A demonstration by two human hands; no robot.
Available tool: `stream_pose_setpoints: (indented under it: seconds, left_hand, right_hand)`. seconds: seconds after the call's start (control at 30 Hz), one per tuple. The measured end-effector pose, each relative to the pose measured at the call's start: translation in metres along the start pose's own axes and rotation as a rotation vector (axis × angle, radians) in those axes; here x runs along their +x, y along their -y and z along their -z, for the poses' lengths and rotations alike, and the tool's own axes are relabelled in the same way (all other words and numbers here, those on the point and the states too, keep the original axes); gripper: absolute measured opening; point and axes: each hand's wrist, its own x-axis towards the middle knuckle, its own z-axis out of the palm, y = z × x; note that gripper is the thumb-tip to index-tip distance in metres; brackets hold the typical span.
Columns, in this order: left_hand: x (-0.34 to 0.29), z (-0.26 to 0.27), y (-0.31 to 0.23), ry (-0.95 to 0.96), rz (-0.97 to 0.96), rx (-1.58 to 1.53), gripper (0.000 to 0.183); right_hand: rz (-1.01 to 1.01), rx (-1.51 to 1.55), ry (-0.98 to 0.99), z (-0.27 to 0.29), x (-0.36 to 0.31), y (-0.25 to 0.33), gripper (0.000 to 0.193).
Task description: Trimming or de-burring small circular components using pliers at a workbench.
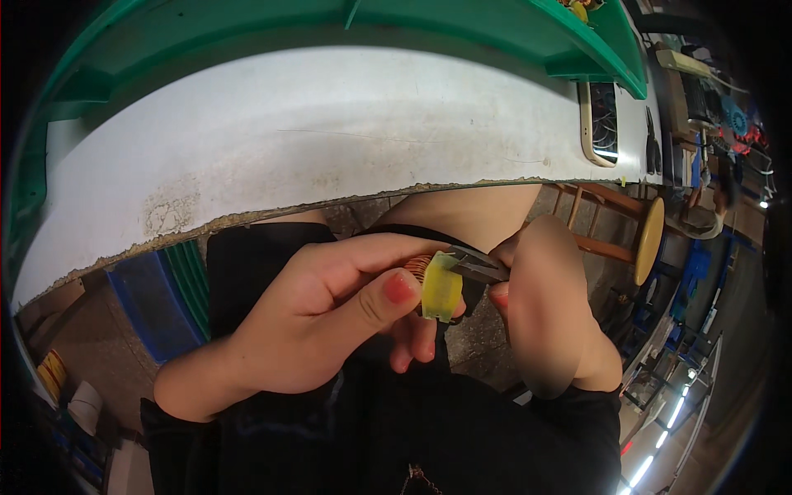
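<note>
My left hand (pixel 330 305) is closed around a small copper-wire coil (pixel 418 266) with yellow tape (pixel 443 289) on its end. Its thumb presses on the windings from the near side, and some fingers curl beneath. From the right, my right hand (pixel 549 305) grips a dark grey metal tool with two narrow jaws (pixel 476 264); the fingers hide the rest of it, so its exact kind is unclear. The tool's tip meets the top edge of the yellow tape. Both hands are over my lap, just in front of the table edge.
Ahead lies a white table (pixel 330 124) with a chipped front edge. Green plastic trays (pixel 272 37) stand along its far side. A phone (pixel 601 124) rests at the right. A wooden stool (pixel 648 239) is on the floor to the right, and a blue crate (pixel 157 301) below left.
</note>
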Motion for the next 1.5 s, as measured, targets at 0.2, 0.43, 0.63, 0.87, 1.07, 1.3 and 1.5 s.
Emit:
stream_pose_setpoints:
  seconds: [0.2,0.43,0.63,0.87,1.07,1.3,1.5]
  left_hand:
    - [0.0,0.0,0.002,-0.019,-0.028,0.036,0.054]
    - [0.0,0.002,-0.001,0.04,-0.003,-0.045,0.035]
    - [0.0,0.002,-0.001,0.036,-0.002,-0.039,0.037]
    - [-0.001,-0.01,0.004,-0.126,-0.123,-0.051,0.041]
    - [0.002,-0.011,0.017,-0.235,-0.326,0.076,0.048]
    - [0.01,-0.006,0.028,-0.191,-0.549,0.234,0.049]
    - [0.01,-0.002,0.021,-0.191,-0.402,0.214,0.049]
  right_hand:
    - [0.077,-0.054,-0.071,-0.007,0.002,-0.003,0.015]
    - [0.145,-0.15,-0.117,-0.01,0.002,-0.008,0.018]
    - [0.169,-0.195,-0.123,-0.008,0.005,-0.006,0.019]
    - [0.084,-0.143,-0.042,-0.005,0.006,-0.005,0.021]
    - [0.064,-0.172,-0.054,-0.009,0.007,-0.008,0.021]
    - [0.13,-0.453,-0.181,-0.017,0.003,-0.011,0.023]
    - [0.011,-0.242,-0.19,-0.022,-0.003,-0.01,0.02]
